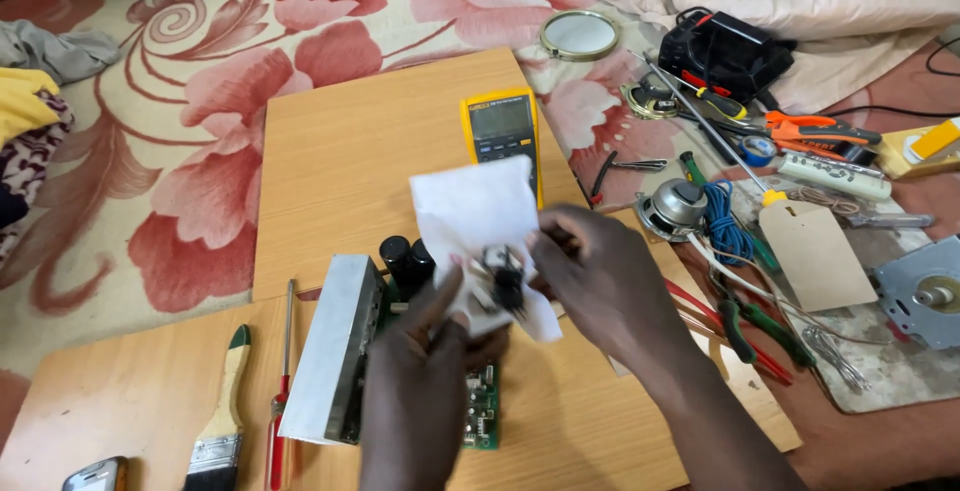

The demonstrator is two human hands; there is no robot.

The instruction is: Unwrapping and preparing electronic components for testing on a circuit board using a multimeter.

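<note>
Floral rug [200, 121] across upper left of frame. Wooden boards [370, 141] at centre and lower left. Circuit board with silver heat sink [335, 346] and black capacitors [405, 256], lower centre, partly under hands. Yellow multimeter [502, 126] at upper centre, lower edge behind white paper. Paintbrush [225, 401] and red screwdriver [280, 391] side by side, lower left. Right of frame: clutter of pliers, speaker, blue wire coil.

Left hand [420, 391], lower centre, fingers pinched on bottom of white paper sheet [475, 211]. Right hand [600, 281], centre, fingertips closed on small black component [505, 281] lying against paper at mid-frame.
</note>
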